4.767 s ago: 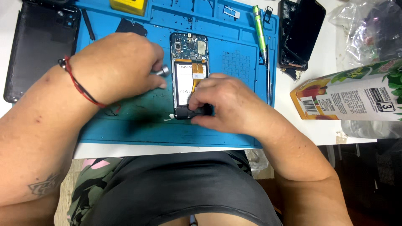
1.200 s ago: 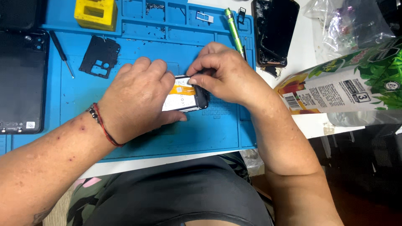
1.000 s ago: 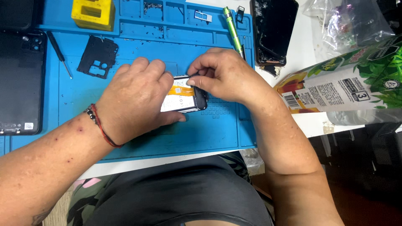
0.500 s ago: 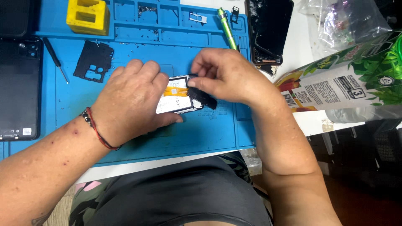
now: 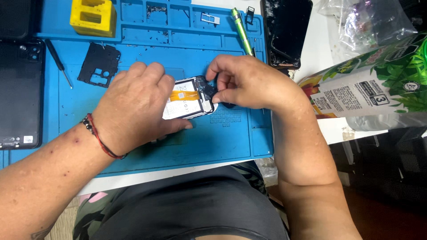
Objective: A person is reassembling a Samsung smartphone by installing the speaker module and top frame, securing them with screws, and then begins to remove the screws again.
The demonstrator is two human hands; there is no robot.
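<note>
An opened smartphone [image 5: 189, 103], its back cover off, lies near the middle of a blue silicone repair mat [image 5: 147, 40], with its white battery and an orange ribbon cable [image 5: 184, 95] showing. The left hand [image 5: 133, 111] lies over the phone's left half, fingers curled over the upper edge and thumb along the lower edge, clamping it against the mat. The right hand [image 5: 247, 82] meets the phone's right end, thumb and forefinger pinched narrowly on a small black part [image 5: 210, 90] at that end; whether the part is free of the phone cannot be told. A red cord bracelet [image 5: 100, 140] circles the left wrist.

On the mat, beyond the left hand, lies a black plastic inner frame [image 5: 100, 64], with a thin black screwdriver [image 5: 58, 62] just to its left. A yellow block-shaped tool holder [image 5: 92, 18] sits in the mat's far tray section, and a green pen-shaped tool [image 5: 241, 31] lies beyond the right hand. A dark tablet [image 5: 20, 93] rests at the left edge. The mat sits on a white table [image 5: 320, 53]. Right of the mat lie a cracked black phone screen [image 5: 287, 31], a clear plastic bag [image 5: 364, 24] and a green and white carton [image 5: 369, 86] on its side. The person sits at the table's near edge, dark shirt in view below.
</note>
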